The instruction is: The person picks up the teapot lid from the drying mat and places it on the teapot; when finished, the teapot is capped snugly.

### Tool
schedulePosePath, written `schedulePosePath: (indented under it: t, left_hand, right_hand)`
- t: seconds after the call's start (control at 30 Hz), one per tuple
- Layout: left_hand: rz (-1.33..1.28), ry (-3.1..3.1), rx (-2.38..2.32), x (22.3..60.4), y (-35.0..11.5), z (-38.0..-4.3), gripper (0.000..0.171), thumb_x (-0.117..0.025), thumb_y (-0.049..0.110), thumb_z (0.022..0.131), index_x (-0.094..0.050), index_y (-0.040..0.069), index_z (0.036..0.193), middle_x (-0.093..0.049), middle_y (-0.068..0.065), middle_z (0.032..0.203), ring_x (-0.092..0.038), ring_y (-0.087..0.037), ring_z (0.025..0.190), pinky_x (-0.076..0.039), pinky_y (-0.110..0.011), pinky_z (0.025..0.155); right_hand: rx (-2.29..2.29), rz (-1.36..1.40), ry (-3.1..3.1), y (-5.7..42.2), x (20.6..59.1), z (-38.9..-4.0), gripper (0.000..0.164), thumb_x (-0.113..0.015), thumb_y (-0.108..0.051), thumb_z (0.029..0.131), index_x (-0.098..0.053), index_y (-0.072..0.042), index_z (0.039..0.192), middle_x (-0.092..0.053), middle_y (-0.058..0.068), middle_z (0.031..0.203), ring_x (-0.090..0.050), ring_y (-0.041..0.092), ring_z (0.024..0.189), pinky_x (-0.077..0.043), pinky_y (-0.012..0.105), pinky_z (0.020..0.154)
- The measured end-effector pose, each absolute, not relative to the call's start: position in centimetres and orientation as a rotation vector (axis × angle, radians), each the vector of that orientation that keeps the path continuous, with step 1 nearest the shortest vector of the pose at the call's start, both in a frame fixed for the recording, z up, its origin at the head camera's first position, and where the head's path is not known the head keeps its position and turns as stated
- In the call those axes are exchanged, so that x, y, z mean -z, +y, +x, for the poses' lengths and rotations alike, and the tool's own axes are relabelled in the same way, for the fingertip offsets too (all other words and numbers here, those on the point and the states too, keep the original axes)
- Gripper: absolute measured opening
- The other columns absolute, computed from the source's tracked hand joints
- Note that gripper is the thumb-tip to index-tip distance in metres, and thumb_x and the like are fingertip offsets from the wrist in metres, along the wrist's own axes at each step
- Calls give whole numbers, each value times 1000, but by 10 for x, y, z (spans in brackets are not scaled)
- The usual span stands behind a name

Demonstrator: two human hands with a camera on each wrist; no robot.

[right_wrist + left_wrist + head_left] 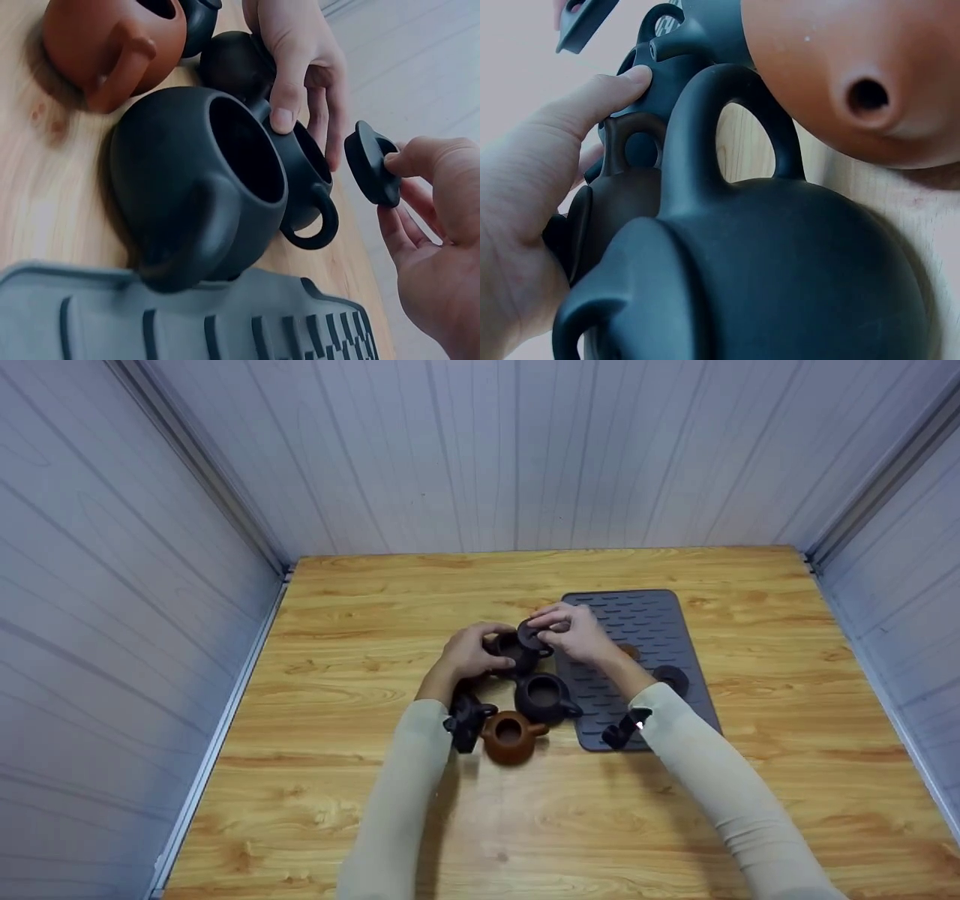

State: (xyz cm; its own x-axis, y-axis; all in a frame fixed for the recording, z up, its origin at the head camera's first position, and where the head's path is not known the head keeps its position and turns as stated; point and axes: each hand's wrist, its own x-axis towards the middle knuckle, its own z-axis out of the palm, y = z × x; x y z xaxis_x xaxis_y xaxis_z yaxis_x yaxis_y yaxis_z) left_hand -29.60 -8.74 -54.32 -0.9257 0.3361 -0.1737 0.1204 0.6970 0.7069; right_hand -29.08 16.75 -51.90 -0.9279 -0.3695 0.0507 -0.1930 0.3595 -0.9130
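Thumb on one side and fingers on the other, my left hand point(469, 651) grips a small dark lidless teapot point(304, 180) at the back of the group. My right hand point(581, 637) pinches a dark teapot lid point(366, 165) by its top, tilted, beside that pot's mouth and apart from it. Nearer stands a larger black teapot point(534, 703) with its mouth uncovered. An orange-brown teapot point(508, 746), also lidless, is in front. Under my left wrist sits a lidded black teapot point(802, 255), with a dark brown teapot point(626, 202) behind it.
A grey ridged mat point(637, 615) lies to the right of the pots, carrying an orange-brown lid point(628, 650) and a dark lid point(671, 681) partly hidden by my right arm. Pale panelled walls point(480, 457) surround the wooden table point(337, 660).
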Motion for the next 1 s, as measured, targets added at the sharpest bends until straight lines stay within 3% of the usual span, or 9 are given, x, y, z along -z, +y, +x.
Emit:
schedulePosePath:
  t: [0.33, 0.57, 0.67, 0.77, 1.0]
  left_hand:
    - [334, 2620, -1063, 543, -90, -297, 66, -95, 32, 93, -70, 28, 154, -76, -10, 150, -69, -33, 143, -49, -53, 126]
    - [315, 2608, -1066, 551, -92, -301, 69, -95, 35, 92, -69, 29, 155, -71, -9, 156, -68, -33, 143, -49, -53, 125]
    - [323, 2616, -1060, 564, -95, -310, 71, -96, 40, 90, -69, 32, 155, -69, -5, 160, -67, -31, 143, -49, -51, 124]
    - [354, 2642, -1047, 580, -98, -320, 72, -97, 46, 87, -71, 33, 153, -69, -3, 160, -67, -29, 143, -51, -48, 121]
    - [339, 2610, -1055, 569, -95, -314, 72, -96, 41, 89, -69, 30, 155, -65, -6, 165, -61, -36, 151, -48, -54, 125]
  right_hand:
    - [1599, -542, 2422, 152, 523, -296, 26, -74, -1, 106, -82, 3, 130, -69, 25, 151, -62, 44, 146, -56, 62, 119]
    - [1539, -526, 2431, 145, 525, -293, 27, -73, -4, 108, -82, -1, 133, -69, 22, 154, -68, 43, 139, -63, 44, 102]
    - [1540, -556, 2436, 143, 528, -294, 27, -74, -3, 107, -82, 0, 133, -69, 24, 152, -66, 45, 141, -62, 49, 107]
    - [1562, -593, 2427, 141, 532, -295, 27, -74, 0, 106, -81, 4, 132, -68, 28, 150, -64, 48, 142, -57, 63, 116]
    - [1572, -612, 2437, 138, 539, -294, 27, -75, 4, 104, -81, 7, 130, -67, 30, 146, -65, 49, 140, -57, 63, 116]
